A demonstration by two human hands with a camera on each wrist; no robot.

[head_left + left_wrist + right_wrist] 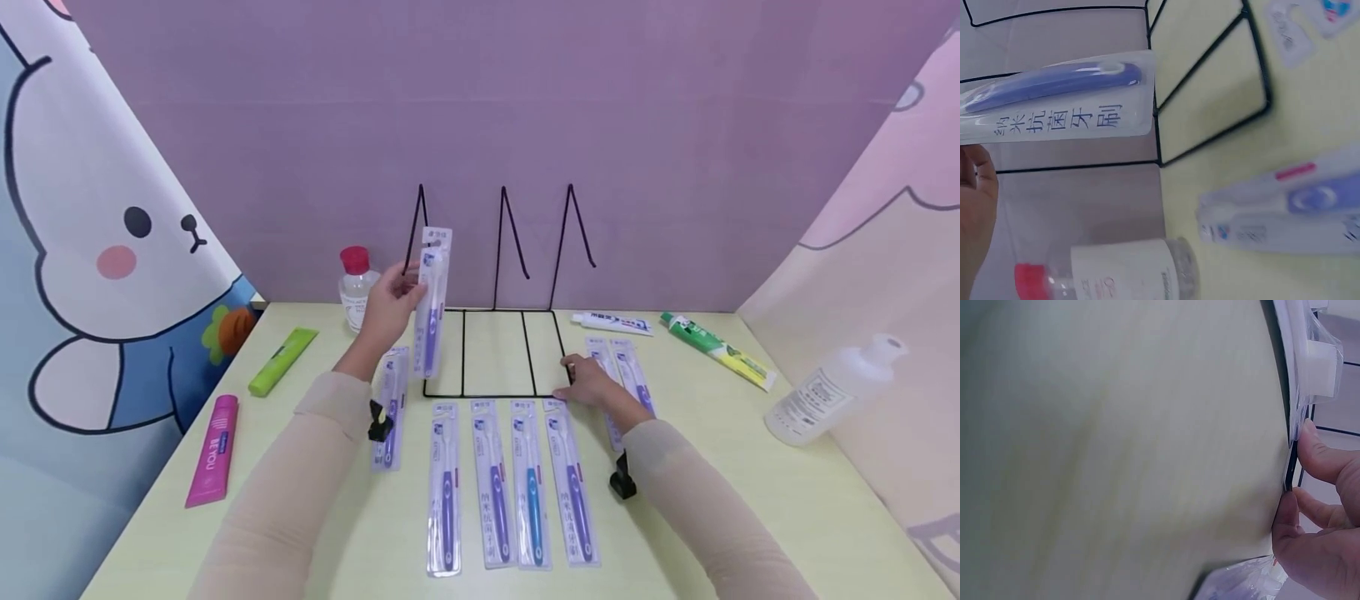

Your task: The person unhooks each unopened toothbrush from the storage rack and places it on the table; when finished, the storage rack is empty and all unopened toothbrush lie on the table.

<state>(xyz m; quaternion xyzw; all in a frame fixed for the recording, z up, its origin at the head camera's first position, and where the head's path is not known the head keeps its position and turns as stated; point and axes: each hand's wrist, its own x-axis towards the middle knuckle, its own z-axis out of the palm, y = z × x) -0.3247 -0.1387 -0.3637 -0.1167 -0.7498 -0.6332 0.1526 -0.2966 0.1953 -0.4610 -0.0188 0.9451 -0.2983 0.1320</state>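
Note:
My left hand [390, 304] pinches a packaged purple toothbrush [431, 321] by its left edge and holds it upright at the left prong of a black wire rack [462, 354]. The top of its card overlaps the prong's upright in the head view. In the left wrist view the lower end of that toothbrush pack [1054, 94] lies across the rack's wires. My right hand [592, 382] grips the front right corner of the rack's base; thumb and fingers [1319, 456] close around the wire in the right wrist view. Several packaged toothbrushes [491, 492] lie in front of the rack.
One toothbrush pack [390, 408] lies left of the rack, two more [633, 375] right of it. Behind my left hand stands a red-capped bottle [356, 287]. Green [283, 361] and pink [213, 450] tubes lie left; toothpaste tubes [716, 350] and a white pump bottle [832, 392] are right.

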